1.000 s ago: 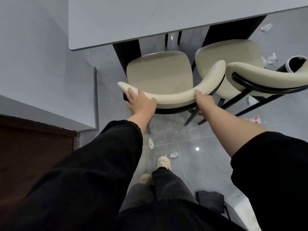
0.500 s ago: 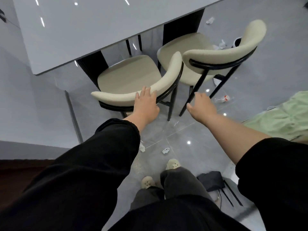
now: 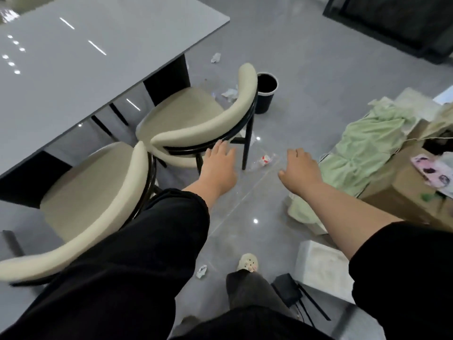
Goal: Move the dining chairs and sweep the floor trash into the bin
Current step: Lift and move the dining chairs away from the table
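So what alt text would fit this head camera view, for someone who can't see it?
A person's left hand and right hand, both open, reach toward the farther cream dining chair beside a grey table, gripping nothing. Paper scraps lie on the floor near a black bin.

left hand [image 3: 219, 165] open by far chair [image 3: 196, 114] | right hand [image 3: 301, 170] open, empty | bin [image 3: 266, 93] behind
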`<state>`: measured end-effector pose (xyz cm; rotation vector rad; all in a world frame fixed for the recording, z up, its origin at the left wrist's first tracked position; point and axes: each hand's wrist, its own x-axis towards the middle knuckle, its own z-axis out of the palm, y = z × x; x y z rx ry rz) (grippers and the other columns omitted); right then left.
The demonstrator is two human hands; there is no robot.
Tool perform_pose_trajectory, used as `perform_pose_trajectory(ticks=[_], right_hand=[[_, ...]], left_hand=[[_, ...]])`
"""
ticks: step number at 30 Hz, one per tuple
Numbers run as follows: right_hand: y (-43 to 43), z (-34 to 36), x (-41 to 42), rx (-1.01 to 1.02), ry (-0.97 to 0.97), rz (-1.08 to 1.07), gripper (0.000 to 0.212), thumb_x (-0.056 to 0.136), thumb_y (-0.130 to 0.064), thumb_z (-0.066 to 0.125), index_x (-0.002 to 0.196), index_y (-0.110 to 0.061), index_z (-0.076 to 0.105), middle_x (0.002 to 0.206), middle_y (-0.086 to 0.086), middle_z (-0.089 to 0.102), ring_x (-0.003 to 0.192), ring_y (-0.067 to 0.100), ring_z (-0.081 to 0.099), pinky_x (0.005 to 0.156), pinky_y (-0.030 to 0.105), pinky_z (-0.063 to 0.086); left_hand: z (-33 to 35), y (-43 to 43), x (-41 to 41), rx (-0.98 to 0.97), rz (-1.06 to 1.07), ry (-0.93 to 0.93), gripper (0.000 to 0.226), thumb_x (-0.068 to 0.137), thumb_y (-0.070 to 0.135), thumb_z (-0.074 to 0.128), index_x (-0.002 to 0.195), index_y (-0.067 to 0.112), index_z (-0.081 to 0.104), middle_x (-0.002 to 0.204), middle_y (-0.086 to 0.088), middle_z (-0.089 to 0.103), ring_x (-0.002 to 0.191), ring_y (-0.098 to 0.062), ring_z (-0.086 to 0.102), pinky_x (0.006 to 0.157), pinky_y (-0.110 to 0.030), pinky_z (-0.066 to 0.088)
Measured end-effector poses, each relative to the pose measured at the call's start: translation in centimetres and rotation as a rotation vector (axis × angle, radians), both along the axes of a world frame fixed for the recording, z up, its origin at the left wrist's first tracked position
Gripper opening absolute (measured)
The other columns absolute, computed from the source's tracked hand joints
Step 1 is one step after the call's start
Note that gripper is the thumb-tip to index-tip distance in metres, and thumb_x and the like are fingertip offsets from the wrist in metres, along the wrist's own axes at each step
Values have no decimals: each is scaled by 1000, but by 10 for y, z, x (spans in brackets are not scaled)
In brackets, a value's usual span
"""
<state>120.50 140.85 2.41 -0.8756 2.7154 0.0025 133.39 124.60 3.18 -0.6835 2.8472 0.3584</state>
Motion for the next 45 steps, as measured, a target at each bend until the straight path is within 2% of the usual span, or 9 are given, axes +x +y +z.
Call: perform_pose_trajectory(ticks=[4, 9, 25, 33, 38, 45], right_hand=[[18, 1, -87, -10, 32, -46, 49, 89, -28, 50, 132, -6, 41, 130, 15, 45, 120, 34, 43, 95, 42, 38], [16, 1, -163, 5, 32, -56, 50, 91, -27, 48, 134, -5, 39, 131, 16, 44, 119, 33, 42, 94, 40, 37], [-78, -29, -414, 67, -41, -98, 54, 91, -28, 47, 140, -8, 35, 137, 14, 40, 123, 32, 40, 98, 39, 34], [-129, -34, -517, 81, -75, -35, 53, 90, -27, 48, 138, -7, 37, 136, 15, 40, 124, 32, 40, 101, 41, 35], [-176, -41, -586, 95, -63, 87, 51, 90, -29, 51, 135, -7, 40, 136, 15, 41, 124, 33, 40, 99, 40, 35], [-234, -51, -735, 65, -60, 283, 57, 90, -29, 50, 142, -10, 34, 144, 14, 35, 131, 31, 35, 105, 41, 33]], left_hand=[[6, 17, -102, 13, -64, 25, 68, 91, 17, 47, 151, 14, 16, 158, -13, 10, 148, -28, 1, 121, -46, 8], [5, 22, -185, 19, -107, 28, 66, 90, 17, 46, 150, 14, 17, 157, -13, 12, 148, -28, 1, 121, -45, 8], [-49, -72, -462, 46, -177, -131, 70, 88, 17, 48, 150, 12, 15, 157, -15, 14, 147, -31, 4, 120, -46, 13], [-56, -114, -553, 94, -71, -123, 73, 86, 17, 48, 151, 14, 14, 157, -14, 14, 147, -28, 6, 118, -45, 16], [-60, -149, -607, 113, 59, -99, 74, 87, 16, 47, 152, 15, 11, 158, -13, 11, 147, -28, 5, 118, -46, 14], [-74, -187, -732, 114, 294, -56, 76, 88, 18, 51, 152, 15, 11, 158, -13, 10, 147, -29, 7, 117, -44, 12]])
